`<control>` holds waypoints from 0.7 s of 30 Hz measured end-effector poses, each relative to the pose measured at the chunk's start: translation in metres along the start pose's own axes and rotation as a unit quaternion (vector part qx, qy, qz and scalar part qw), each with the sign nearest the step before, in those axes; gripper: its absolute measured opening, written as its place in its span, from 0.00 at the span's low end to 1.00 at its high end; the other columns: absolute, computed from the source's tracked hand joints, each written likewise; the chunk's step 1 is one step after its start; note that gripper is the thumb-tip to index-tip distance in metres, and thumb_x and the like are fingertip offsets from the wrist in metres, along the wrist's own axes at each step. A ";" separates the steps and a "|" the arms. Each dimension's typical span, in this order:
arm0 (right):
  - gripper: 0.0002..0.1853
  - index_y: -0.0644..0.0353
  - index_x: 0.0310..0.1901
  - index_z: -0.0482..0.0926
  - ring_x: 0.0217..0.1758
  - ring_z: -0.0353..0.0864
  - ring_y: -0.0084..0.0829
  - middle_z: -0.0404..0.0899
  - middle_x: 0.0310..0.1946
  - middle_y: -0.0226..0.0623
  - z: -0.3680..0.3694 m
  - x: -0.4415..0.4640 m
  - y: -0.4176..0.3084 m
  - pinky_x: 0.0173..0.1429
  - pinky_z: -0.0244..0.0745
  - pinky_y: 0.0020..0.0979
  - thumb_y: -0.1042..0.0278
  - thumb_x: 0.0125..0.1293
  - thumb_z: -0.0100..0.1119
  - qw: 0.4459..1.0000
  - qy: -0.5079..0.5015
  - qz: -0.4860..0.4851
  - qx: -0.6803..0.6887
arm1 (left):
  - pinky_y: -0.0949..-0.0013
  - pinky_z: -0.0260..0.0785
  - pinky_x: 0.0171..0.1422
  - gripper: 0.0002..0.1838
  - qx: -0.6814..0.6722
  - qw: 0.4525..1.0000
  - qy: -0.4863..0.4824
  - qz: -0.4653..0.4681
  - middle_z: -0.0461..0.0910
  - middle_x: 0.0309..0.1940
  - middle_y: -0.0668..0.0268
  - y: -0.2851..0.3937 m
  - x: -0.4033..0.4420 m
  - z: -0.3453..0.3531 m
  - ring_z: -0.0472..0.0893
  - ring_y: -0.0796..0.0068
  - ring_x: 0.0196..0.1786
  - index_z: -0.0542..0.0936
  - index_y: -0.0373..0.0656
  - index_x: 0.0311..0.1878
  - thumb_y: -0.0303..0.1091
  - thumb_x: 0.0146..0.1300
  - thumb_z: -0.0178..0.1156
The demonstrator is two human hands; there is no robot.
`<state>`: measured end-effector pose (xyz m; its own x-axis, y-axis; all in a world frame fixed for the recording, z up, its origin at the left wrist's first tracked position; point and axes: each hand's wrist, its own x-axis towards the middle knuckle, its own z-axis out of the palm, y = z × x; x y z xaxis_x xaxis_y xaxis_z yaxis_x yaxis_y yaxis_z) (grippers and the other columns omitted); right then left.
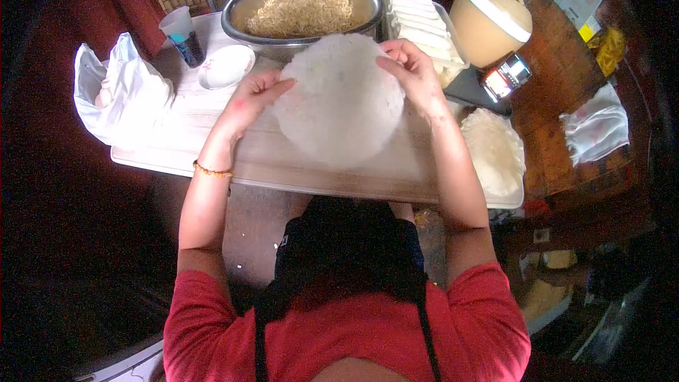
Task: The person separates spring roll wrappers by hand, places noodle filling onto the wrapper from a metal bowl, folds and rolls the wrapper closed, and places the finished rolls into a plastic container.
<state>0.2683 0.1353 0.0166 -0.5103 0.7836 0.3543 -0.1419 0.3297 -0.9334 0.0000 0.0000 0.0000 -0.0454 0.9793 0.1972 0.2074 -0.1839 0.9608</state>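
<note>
A thin, round, translucent spring roll wrapper (343, 102) hangs between my hands over the table. My left hand (258, 95) pinches its left edge between thumb and fingers. At the upper right edge, my right hand (411, 74) grips it the same way. Behind the wrapper stands a wide metal bowl (233, 18) with a heap of bean sprouts (304, 13). To the right of the bowl, a tray (453, 53) holds rows of white rolls (417, 21). A pale stack of wrappers (491, 152) lies beside my right forearm.
The table (304, 177) also carries a white plastic bag (124, 92), a small white dish (226, 67) and a cup (182, 39) at left. At right stand a tan lidded container (491, 18) and a lit phone (507, 76). A crumpled clear bag (598, 127) lies further right.
</note>
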 end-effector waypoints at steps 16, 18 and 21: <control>0.13 0.64 0.41 0.77 0.47 0.79 0.43 0.80 0.42 0.46 0.013 0.037 0.103 0.51 0.74 0.40 0.77 0.52 0.60 0.958 0.039 -0.028 -0.284 | 0.79 0.54 0.24 0.08 0.124 0.992 0.023 -0.016 0.67 0.21 0.78 -0.106 0.043 -0.026 0.65 0.88 0.25 0.79 0.41 0.37 0.32 0.66 0.52; 0.10 0.62 0.39 0.77 0.46 0.77 0.46 0.79 0.40 0.44 0.018 0.019 0.091 0.51 0.73 0.40 0.75 0.52 0.61 0.918 0.098 -0.218 -0.318 | 0.80 0.62 0.27 0.11 0.091 0.994 0.017 -0.061 0.73 0.28 0.74 -0.095 0.031 -0.019 0.69 0.86 0.27 0.75 0.39 0.49 0.29 0.65 0.52; 0.09 0.61 0.38 0.78 0.45 0.78 0.42 0.78 0.38 0.41 -0.003 -0.036 0.051 0.48 0.74 0.38 0.74 0.54 0.63 0.900 0.072 -0.231 -0.362 | 0.77 0.69 0.36 0.16 0.102 0.993 0.061 0.006 0.78 0.35 0.68 -0.107 0.020 -0.023 0.74 0.80 0.32 0.72 0.36 0.55 0.26 0.64 0.53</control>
<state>0.2819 0.1256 -0.0434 -0.4156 0.5184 0.7474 0.3058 0.8535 -0.4220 -0.0455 0.0374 -0.0942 -0.1576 0.9571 0.2433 0.4012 -0.1631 0.9013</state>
